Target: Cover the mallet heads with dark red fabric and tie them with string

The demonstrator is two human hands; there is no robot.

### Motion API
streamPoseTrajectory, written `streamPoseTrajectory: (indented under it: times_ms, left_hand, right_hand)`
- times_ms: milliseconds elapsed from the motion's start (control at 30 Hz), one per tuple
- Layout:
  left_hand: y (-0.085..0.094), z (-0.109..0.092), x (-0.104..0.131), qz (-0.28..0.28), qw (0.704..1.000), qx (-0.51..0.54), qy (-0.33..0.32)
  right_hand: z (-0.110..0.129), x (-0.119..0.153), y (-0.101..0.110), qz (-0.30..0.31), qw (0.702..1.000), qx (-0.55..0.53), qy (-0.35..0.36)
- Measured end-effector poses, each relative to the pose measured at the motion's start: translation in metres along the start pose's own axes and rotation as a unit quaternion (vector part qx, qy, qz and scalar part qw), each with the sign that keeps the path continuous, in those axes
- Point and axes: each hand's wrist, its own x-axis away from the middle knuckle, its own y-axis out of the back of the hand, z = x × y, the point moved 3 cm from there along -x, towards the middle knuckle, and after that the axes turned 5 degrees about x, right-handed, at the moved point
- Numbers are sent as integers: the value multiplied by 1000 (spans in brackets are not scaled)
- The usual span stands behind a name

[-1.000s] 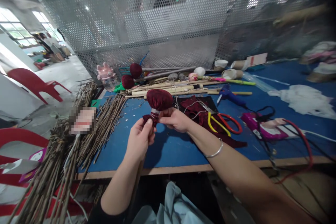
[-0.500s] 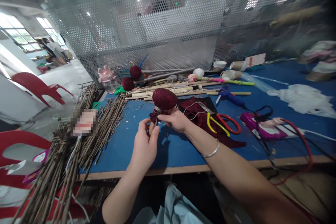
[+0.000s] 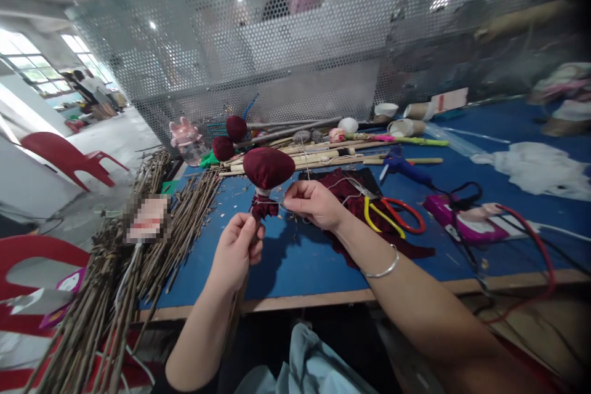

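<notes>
A head covered in dark red cloth (image 3: 268, 167) stands upright on a stick (image 3: 236, 314). My left hand (image 3: 234, 249) is closed round the stick just below the head. The cloth is gathered at the neck, its frayed ends (image 3: 265, 207) hanging under the wraps of pale string. To the right of the neck, my right hand (image 3: 316, 204) pinches the string (image 3: 274, 201), which runs across to the wraps. Beside that hand lie dark red cloth scraps (image 3: 344, 234) and scissors (image 3: 385, 217) with a yellow and a red handle.
Two more dark red balls (image 3: 236, 128) rest at the back near a pink jar (image 3: 185, 138). Sticks and a blue glue gun (image 3: 406, 170) lie behind my hands. Twig bundles (image 3: 184, 228) cover the left edge. Cables cross a purple box (image 3: 462, 221) at right. Perforated panel (image 3: 286, 55) behind.
The cloth-covered head has moved left and now stands more upright. My left hand has gone left and lower on the stick. My right hand has come off the neck, drawing string rightward.
</notes>
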Motion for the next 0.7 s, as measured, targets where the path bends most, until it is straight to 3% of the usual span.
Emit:
streamPoseTrajectory:
  times_ms: [267, 433, 533, 700]
  left_hand:
    - [-5, 7, 0, 119, 979, 133, 98]
    - [-10, 13, -3, 168, 953, 188, 170]
    - [-11, 15, -8, 144, 949, 214, 179]
    - [-9, 17, -14, 37, 976, 174, 123]
  right_hand:
    - [-11, -1, -9, 20, 995, -72, -61]
    - [-11, -1, -12, 36, 995, -76, -53]
    - [-9, -2, -12, 24, 999, -26, -19]
    - [-5, 0, -12, -42, 994, 88, 54]
